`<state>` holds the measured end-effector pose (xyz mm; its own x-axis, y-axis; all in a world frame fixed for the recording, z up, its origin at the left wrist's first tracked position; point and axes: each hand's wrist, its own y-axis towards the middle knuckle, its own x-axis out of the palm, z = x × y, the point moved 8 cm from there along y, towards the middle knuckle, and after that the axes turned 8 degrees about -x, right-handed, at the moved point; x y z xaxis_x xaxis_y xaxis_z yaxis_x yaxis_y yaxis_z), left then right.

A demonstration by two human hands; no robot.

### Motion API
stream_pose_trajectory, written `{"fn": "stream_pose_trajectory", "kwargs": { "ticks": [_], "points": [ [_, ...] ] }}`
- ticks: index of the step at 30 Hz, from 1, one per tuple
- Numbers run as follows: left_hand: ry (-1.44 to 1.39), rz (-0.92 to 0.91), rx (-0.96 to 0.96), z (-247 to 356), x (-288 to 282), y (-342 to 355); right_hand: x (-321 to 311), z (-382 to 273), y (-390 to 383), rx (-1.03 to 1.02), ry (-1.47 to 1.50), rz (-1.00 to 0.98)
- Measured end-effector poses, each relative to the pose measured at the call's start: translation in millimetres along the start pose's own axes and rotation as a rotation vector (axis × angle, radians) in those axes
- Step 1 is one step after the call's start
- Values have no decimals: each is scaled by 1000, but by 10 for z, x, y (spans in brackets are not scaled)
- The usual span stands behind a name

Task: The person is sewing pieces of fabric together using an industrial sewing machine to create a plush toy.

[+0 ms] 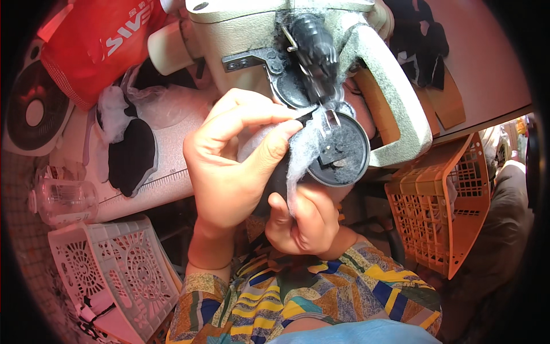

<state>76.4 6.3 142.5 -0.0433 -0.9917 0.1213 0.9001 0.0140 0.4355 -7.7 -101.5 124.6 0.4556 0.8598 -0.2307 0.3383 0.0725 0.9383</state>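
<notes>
My left hand [226,157] pinches the upper edge of a black fabric piece with white fluffy fur [305,146] between thumb and fingers. That edge lies at the left rim of a round black toothed disc [355,140] on the sewing machine [240,28]. Below, my right hand [306,221] has its fingers curled closed around the hanging lower end of the same piece. Loose fibres cover the disc and the black needle mechanism [312,51] above it. Part of the black fabric is hidden behind my hands.
Another black piece with white fluff [132,155] lies on the table at left, near a clear plastic bottle [66,200] and a red bag [97,51]. A white basket [123,269] stands lower left, an orange crate [424,218] lower right. Black pieces [424,46] lie at upper right.
</notes>
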Motion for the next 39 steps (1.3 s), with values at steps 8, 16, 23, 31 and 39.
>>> {"fn": "stream_pose_trajectory", "kwargs": {
  "ticks": [8,16,23,31,39],
  "points": [
    [410,148,158,224,-80,-138,44,59,40,-1,3,-33],
    [538,68,147,254,-79,-171,52,60,48,11,48,-8],
    [423,90,211,257,-18,-114,56,122,99,75,10,7],
    [-111,-251,-357,-164,80,-123,63,115,98,99,13,69],
    [264,80,-64,-32,-91,-123,1,110,33,225,43,-31]
  ]
}}
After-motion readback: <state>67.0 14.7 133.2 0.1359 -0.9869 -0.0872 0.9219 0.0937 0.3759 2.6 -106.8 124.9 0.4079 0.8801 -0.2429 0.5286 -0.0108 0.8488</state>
